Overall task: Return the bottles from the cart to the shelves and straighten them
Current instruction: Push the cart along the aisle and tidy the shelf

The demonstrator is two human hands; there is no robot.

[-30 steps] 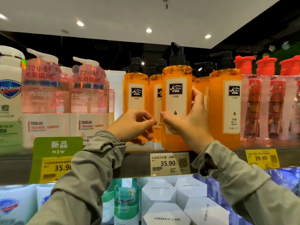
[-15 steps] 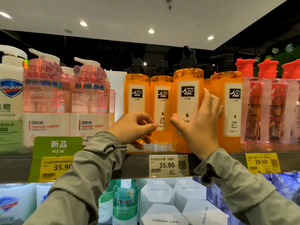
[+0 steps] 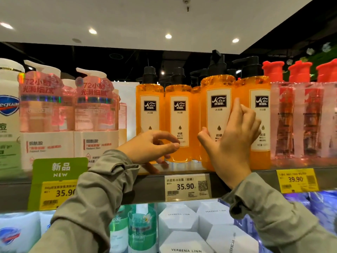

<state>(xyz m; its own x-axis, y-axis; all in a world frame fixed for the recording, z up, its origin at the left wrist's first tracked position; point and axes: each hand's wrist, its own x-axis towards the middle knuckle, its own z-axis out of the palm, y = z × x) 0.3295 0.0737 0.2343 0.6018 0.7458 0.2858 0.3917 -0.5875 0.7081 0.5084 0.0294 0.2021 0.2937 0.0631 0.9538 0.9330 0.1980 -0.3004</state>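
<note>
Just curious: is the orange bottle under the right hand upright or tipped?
Upright: the orange bottle stands straight, black pump on top, right hand around it.

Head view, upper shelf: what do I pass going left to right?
White Safeguard bottle → first pink pump-bottle pack → second pink pump-bottle pack → first orange bottle, partly behind the left hand → second orange bottle → third orange bottle, gripped by the right hand → fourth orange bottle → red-capped clear bottles.

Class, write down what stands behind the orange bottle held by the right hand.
Black pump tops show behind the orange bottle; the bottles below them are covered by it.
</note>
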